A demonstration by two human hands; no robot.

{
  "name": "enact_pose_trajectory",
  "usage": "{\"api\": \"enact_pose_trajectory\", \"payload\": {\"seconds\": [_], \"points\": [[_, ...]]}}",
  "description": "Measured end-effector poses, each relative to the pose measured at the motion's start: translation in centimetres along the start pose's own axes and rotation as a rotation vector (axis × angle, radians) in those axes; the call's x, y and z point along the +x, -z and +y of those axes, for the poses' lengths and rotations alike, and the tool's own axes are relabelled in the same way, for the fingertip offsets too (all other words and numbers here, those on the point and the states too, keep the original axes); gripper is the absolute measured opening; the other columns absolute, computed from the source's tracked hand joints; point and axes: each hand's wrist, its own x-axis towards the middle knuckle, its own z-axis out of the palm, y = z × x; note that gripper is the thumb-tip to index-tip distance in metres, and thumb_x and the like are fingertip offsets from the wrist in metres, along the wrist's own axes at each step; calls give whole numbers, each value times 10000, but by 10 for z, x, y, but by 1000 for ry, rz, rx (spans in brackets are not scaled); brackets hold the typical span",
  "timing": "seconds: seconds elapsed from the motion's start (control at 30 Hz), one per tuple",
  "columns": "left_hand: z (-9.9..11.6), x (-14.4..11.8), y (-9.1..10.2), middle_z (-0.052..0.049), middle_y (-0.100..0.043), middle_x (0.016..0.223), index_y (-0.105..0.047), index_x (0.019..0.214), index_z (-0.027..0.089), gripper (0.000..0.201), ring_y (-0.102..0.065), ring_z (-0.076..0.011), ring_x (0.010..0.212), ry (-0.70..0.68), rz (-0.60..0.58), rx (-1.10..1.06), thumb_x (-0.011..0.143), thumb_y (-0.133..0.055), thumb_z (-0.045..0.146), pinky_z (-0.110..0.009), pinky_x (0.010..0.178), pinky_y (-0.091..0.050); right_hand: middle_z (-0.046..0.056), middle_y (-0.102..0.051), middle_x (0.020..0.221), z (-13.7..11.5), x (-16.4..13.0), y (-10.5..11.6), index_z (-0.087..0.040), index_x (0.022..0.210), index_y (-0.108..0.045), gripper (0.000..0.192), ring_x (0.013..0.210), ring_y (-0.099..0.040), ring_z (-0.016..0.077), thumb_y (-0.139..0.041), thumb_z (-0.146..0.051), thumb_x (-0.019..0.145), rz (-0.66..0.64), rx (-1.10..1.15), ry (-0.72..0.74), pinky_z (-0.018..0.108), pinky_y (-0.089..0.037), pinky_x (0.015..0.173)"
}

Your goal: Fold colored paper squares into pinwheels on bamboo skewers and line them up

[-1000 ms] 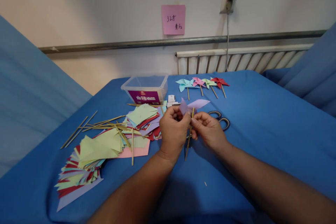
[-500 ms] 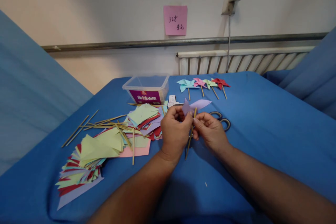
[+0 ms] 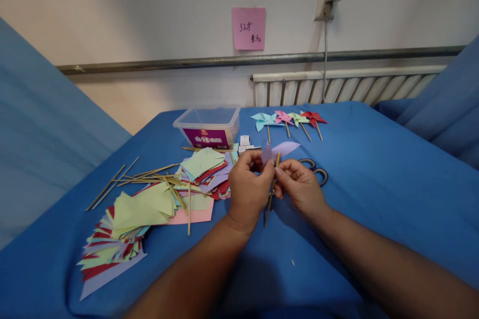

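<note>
Both hands meet above the middle of the blue-covered table (image 3: pixel 374 184), a little toward its near edge. The left hand (image 3: pixel 249 187) has its thumb and fingers pinched together on the folded lilac paper piece (image 3: pixel 279 149), whose pointed flap sticks out to the right above the knuckles. The right hand (image 3: pixel 301 187) has its fingertips closed on the thin wooden stick (image 3: pixel 270 199), which runs nearly upright between the two hands, its top end against the lilac paper and its lower end hanging free below the palms. Just behind the right hand, a pair of dark-handled scissors (image 3: pixel 316 169) lies on the cloth, partly hidden by the fingers. Toward the far edge a row of four finished paper pinwheels on sticks (image 3: pixel 288 119), light blue, pink, green and red, lies side by side. Left of them, near the far edge, stands a clear plastic box with a purple label (image 3: pixel 207 127). On the left half of the table lie fanned stacks of coloured paper squares (image 3: pixel 138 214) in green, red, pink and lilac, with loose wooden sticks (image 3: pixel 149 174) scattered over and beside them. A pink sticky note (image 3: pixel 248 28) is stuck on the wall beyond the table.
</note>
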Motion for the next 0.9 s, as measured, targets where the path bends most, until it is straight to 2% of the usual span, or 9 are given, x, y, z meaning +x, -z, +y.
{"api": "enact_pose_trajectory", "payload": {"seconds": [0.33,0.9], "points": [[3,1,1,19,-608,686,-607,761,186,130,-559,-117,625,27,7,-42,729,-696,274,-226,604,-436,-60,-582,472,-2,-1,-2,-198,757,-555,310,374,-491,82,-725,-458,751,13,-10,-11,190,-383,382],[0,2,1,7,-634,694,-625,784,189,121,-587,-127,634,15,18,11,728,-690,274,-235,600,-449,-56,-589,471,-2,-2,-3,-197,756,-557,305,366,-495,85,-725,-451,754,-1,-18,-8,196,-384,379]]}}
